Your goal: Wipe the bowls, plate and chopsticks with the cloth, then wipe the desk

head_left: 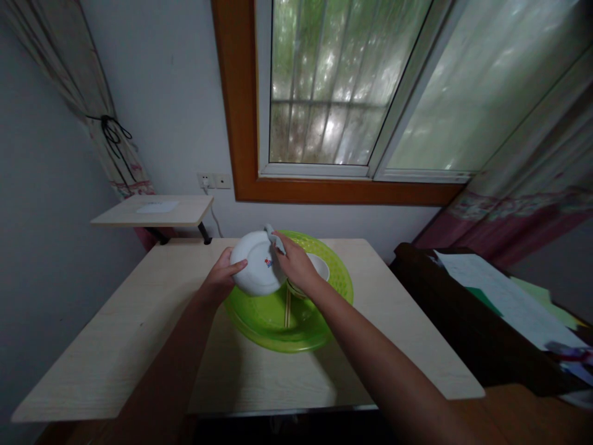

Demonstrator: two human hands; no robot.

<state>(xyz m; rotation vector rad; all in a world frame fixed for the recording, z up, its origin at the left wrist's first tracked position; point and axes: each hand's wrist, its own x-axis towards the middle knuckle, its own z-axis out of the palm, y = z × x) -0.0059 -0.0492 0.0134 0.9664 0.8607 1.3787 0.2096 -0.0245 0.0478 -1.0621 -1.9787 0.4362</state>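
A white plate [256, 266] with a small red and blue mark is tilted up above a green plastic basin [264, 337]. My left hand [221, 276] grips its left edge, thumb lying on the near face. At the plate's upper right edge, my right hand [294, 259] is closed on a greyish cloth [274, 238] that touches the plate; its fingertips are partly hidden. Inside the basin, a white bowl [319, 266] shows partly behind my right hand and wrist. A pair of light wooden chopsticks [288, 309] lies in the basin below the plate.
The basin stands on a pale wooden table [152, 346]. A small raised shelf [185, 211] with a paper sheet is at the back left. To the right, a dark brown piece of furniture [445, 309] bears papers [500, 296]. A window [333, 93] is behind.
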